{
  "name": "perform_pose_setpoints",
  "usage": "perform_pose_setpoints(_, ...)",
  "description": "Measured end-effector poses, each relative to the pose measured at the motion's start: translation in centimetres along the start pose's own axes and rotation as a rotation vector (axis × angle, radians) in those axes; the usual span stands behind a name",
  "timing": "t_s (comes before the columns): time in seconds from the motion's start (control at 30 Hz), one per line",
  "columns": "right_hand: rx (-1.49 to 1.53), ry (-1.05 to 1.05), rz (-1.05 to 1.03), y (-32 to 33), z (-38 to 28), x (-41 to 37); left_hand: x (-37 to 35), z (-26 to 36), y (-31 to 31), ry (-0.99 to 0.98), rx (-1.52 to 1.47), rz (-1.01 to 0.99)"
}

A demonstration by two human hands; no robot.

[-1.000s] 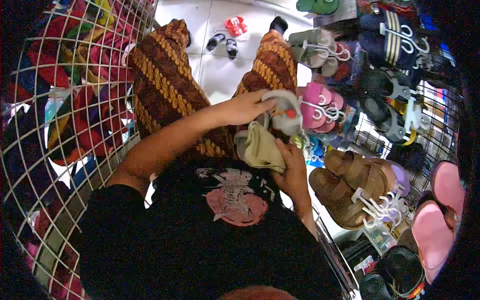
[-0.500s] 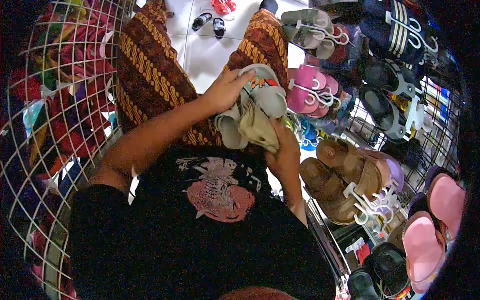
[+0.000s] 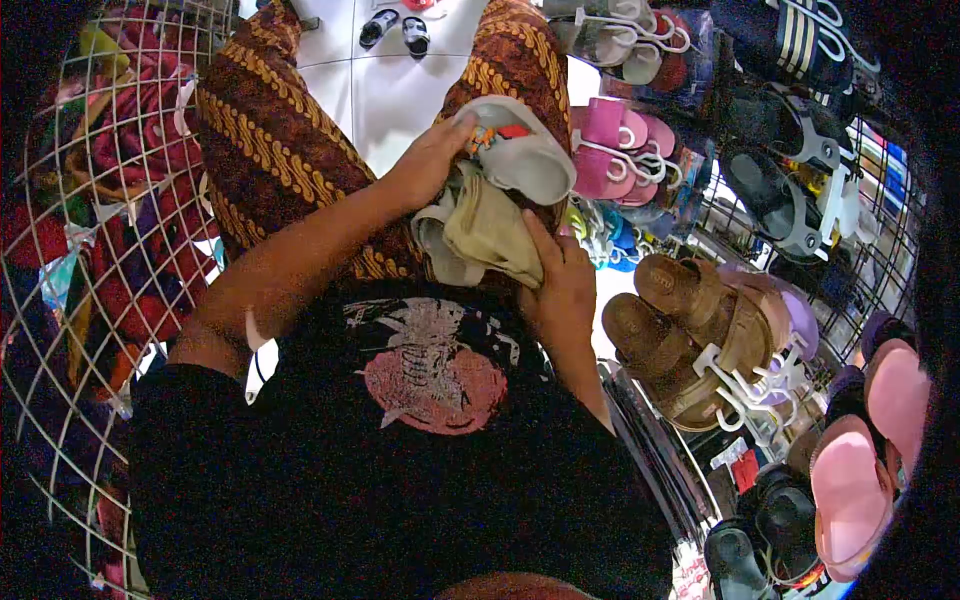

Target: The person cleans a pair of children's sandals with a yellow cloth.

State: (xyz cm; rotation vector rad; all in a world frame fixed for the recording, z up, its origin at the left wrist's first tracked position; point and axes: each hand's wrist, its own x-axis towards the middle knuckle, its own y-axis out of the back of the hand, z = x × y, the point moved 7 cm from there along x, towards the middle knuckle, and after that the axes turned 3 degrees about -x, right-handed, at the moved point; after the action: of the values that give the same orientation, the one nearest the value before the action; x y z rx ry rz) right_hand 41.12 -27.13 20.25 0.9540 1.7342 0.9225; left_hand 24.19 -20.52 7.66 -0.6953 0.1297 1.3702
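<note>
A grey sandal [image 3: 525,155] with a small orange mark is gripped at its near end by the left hand [image 3: 430,165], whose fingers are closed over it, while a khaki sandal [image 3: 490,230] just below it is clasped from underneath by the right hand [image 3: 560,285]. Both sandals are held touching each other, above the patterned brown trousers [image 3: 270,150] and in front of the black shirt [image 3: 400,480]. Brown sandals [image 3: 680,330] and pink sandals [image 3: 620,140] are hung on a wire rack [image 3: 880,220] just to the right.
</note>
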Motion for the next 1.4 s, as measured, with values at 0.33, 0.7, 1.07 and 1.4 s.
perform_pose_setpoints(0.33, 0.07, -0.014, -0.119, -1.4, 1.0, -0.4, 1.2, -1.6, 1.1, -0.032, 0.166, 0.045)
perform_pose_setpoints(0.7, 0.125, -0.025, -0.142, -1.6, 1.6, -1.3, 0.2, 0.0, 0.7, -0.079, 0.133, 0.102)
perform_pose_setpoints(1.07, 0.092, 0.022, -0.277, -1.1, 1.4, -2.5, 1.3, -2.2, 1.6, 0.028, 0.059, 0.108)
perform_pose_setpoints(1.4, 0.097, -0.001, -0.25, -1.1, 1.3, -1.1, 1.4, -3.5, 1.9, 0.066, -0.035, 0.059)
